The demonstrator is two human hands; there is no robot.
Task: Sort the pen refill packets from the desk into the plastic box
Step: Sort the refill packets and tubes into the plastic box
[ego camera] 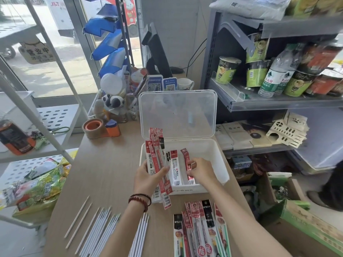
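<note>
A white plastic box (213,151) stands open on the wooden desk, its clear lid (178,112) tilted up behind it. My left hand (148,177) grips a fanned bunch of red pen refill packets (156,156) over the box's left edge. My right hand (201,170) reaches into the box and pinches a single red packet (186,160). Another white packet (175,167) lies flat in the box between my hands. A pile of several more refill packets (202,229) lies on the desk near the front edge.
Loose white refills (100,230) lie in rows at the front left of the desk (111,173). A tape dispenser (100,128) and a clear organiser of small items (115,102) sit behind. Stocked shelves (278,102) stand at right, a white rack (55,115) with snack bags at left.
</note>
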